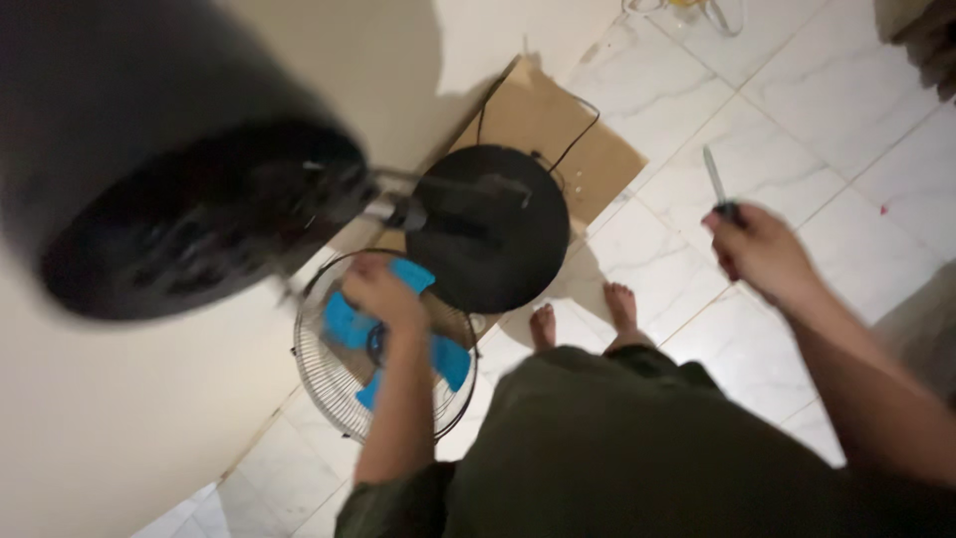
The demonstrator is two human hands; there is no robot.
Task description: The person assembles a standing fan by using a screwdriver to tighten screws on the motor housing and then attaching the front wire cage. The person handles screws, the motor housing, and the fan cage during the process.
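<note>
We gripped a screwdriver (719,186) in our right hand (762,251); our left hand (383,294), curled, reached above the blue fan blade (349,324) lying in its grille (329,384).

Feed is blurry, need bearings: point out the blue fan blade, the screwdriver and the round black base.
blue fan blade (453,361), head view, lower right lobe.
screwdriver (714,177), head view, mid shaft.
round black base (498,254), head view, flat disc top.
</note>
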